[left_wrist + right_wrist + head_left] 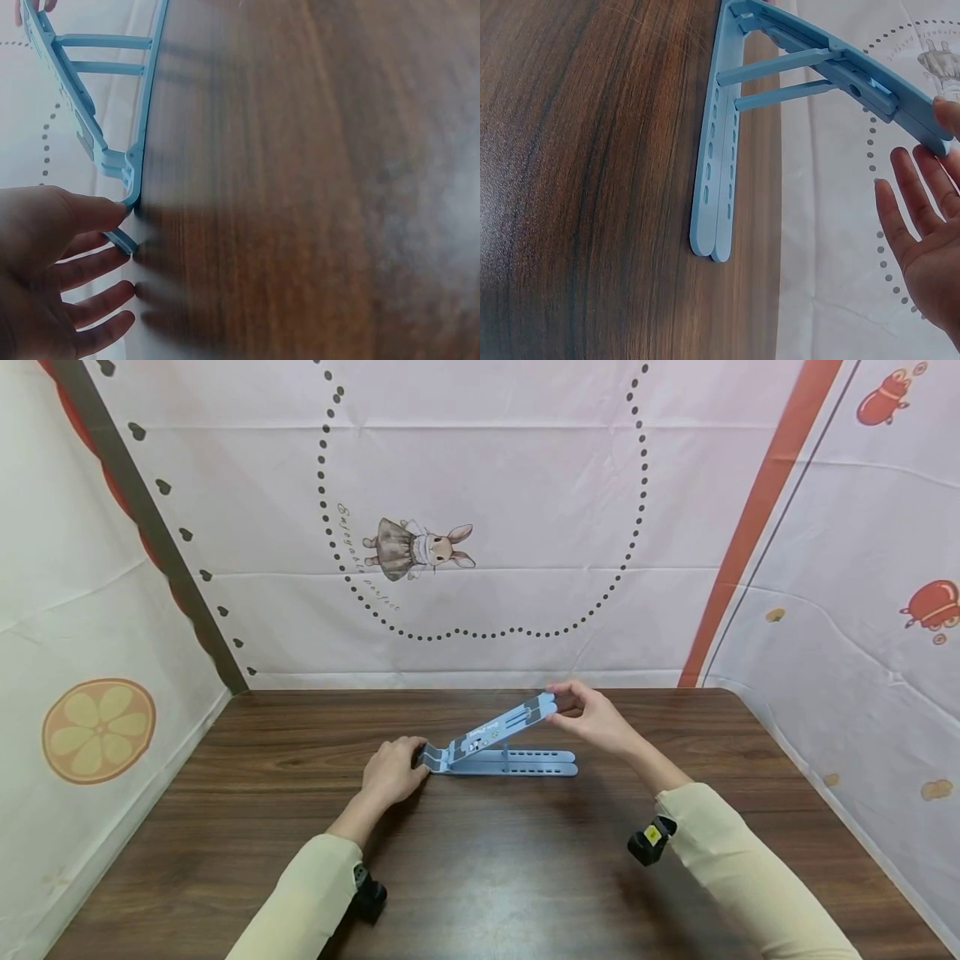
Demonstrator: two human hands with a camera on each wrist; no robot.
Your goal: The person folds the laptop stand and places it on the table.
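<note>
A light blue folding laptop stand (480, 768) lies on the table with its upper arms tilted up to the right. Two support struts (780, 67) join the raised arms to the slotted base bars, which lie side by side. My left hand (393, 772) grips the hooked front end at the left, its thumb (101, 214) on the near side and other fingers spread behind. At the upper tip, my right hand (592, 718) pinches the raised arms between thumb and forefinger. The remaining right fingers (915, 187) stand loosely extended below that tip.
The dark wooden table (480, 877) stretches in front of the stand and to both sides. Printed white cloth (525, 610) hangs behind it, with more at the left and right. A black wrist camera (367, 895) is on the left sleeve, another (651, 842) on the right.
</note>
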